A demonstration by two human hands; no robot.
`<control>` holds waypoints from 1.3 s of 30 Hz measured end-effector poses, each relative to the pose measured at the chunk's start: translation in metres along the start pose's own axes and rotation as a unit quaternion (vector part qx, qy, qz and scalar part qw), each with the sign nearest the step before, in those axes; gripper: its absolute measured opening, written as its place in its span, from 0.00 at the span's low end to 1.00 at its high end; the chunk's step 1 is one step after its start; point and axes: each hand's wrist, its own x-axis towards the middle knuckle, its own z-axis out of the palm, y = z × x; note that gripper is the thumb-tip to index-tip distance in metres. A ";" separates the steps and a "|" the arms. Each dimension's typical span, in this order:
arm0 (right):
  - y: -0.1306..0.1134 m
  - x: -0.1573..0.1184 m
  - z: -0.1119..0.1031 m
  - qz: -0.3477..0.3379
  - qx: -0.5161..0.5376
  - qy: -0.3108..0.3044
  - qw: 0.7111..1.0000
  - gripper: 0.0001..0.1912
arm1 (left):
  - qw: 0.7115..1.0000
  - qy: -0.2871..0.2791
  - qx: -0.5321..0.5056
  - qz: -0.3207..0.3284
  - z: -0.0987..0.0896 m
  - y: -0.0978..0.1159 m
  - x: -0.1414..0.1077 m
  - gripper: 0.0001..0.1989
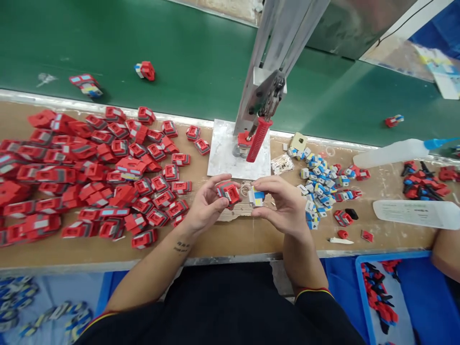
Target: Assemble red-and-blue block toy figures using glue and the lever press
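Note:
Between the thumb and fingers of my left hand (209,203) is a red toy part (229,192) with a grey stripe and a hollow in its face. My right hand (283,201) pinches a small white, blue and yellow plastic part (257,196). The two parts are held a short gap apart, above the table's front half. Just beyond them stands a press with a red handle (259,139) over a metal plate (224,155). Another red piece (245,140) sits under the press head.
Many red parts (118,175) cover the table's left side. White and blue parts (318,177) lie to the right, near cotton swabs (282,164), a knife (340,240) and two plastic bottles (391,152). Behind runs a green conveyor (194,62). Another person's arm (445,251) shows at right, above a blue tray (413,256).

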 end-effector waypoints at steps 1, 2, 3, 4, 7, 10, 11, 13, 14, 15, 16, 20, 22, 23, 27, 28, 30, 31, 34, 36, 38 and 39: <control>-0.003 -0.001 0.003 0.001 -0.020 0.002 1.000 0.17 | 1.000 0.003 0.015 0.015 0.000 -0.001 0.000 0.29; -0.006 -0.001 0.006 0.008 -0.040 0.006 0.999 0.17 | 0.999 0.009 0.033 0.036 0.000 -0.002 -0.001 0.27; -0.010 -0.001 0.008 0.021 -0.060 0.011 0.998 0.16 | 0.996 0.019 0.054 0.061 0.000 -0.003 -0.001 0.26; -0.013 -0.002 0.012 0.039 -0.079 0.016 0.996 0.15 | 0.993 0.029 0.077 0.090 0.002 -0.004 -0.002 0.24; -0.019 -0.002 0.020 0.091 -0.114 0.029 0.989 0.15 | 0.973 0.048 0.135 0.180 0.006 -0.007 -0.004 0.21; -0.021 -0.002 0.026 0.111 -0.119 0.029 0.986 0.15 | 0.952 0.041 0.180 0.245 0.008 -0.009 -0.004 0.18; -0.021 -0.002 0.027 0.117 -0.117 0.027 0.986 0.16 | 0.945 0.038 0.196 0.259 0.008 -0.009 -0.004 0.17; -0.021 -0.002 0.028 0.137 -0.107 0.021 0.985 0.17 | 0.929 0.037 0.235 0.285 0.005 -0.009 -0.005 0.15; -0.021 -0.002 0.028 0.149 -0.096 0.018 0.984 0.17 | 0.917 0.036 0.258 0.301 0.004 -0.010 -0.005 0.15; -0.021 -0.001 0.029 0.160 -0.081 0.016 0.984 0.18 | 0.904 0.035 0.283 0.318 0.002 -0.011 -0.006 0.14; -0.021 -0.001 0.029 0.170 -0.063 0.014 0.983 0.18 | 0.889 0.035 0.309 0.336 0.000 -0.011 -0.007 0.15; -0.020 -0.002 0.030 0.193 -0.011 0.016 0.981 0.17 | 0.853 0.041 0.371 0.366 -0.002 -0.014 -0.011 0.18; -0.019 -0.003 0.029 0.189 -0.006 0.012 0.982 0.16 | 0.873 0.046 0.342 0.344 0.000 -0.014 -0.012 0.21; -0.018 -0.003 0.029 0.187 -0.005 0.004 0.982 0.16 | 0.892 0.048 0.313 0.323 0.002 -0.013 -0.012 0.24; -0.014 -0.008 0.025 0.206 0.022 -0.052 0.977 0.16 | 0.949 0.036 0.216 0.228 0.003 -0.006 -0.009 0.19; -0.013 -0.010 0.024 0.217 0.037 -0.061 0.974 0.17 | 0.951 0.033 0.214 0.220 0.003 -0.005 -0.008 0.17; -0.012 -0.013 0.023 0.228 0.059 -0.066 0.970 0.25 | 0.946 0.023 0.228 0.230 0.001 -0.003 -0.006 0.19; -0.012 -0.014 0.023 0.220 0.059 -0.069 0.971 0.28 | 0.940 0.011 0.238 0.243 0.001 -0.002 -0.006 0.22; -0.011 -0.014 0.021 0.153 0.008 -0.082 0.985 0.29 | 0.928 -0.027 0.251 0.273 0.000 -0.004 -0.006 0.34; -0.011 -0.012 0.018 0.111 -0.036 -0.091 0.989 0.28 | 0.934 -0.024 0.238 0.267 -0.001 -0.006 -0.008 0.38; -0.012 -0.010 0.016 0.087 -0.056 -0.095 0.990 0.28 | 0.940 -0.015 0.222 0.259 -0.002 -0.006 -0.010 0.37; -0.012 -0.009 0.016 0.079 -0.057 -0.098 0.990 0.29 | 0.940 -0.016 0.219 0.260 -0.002 -0.006 -0.011 0.37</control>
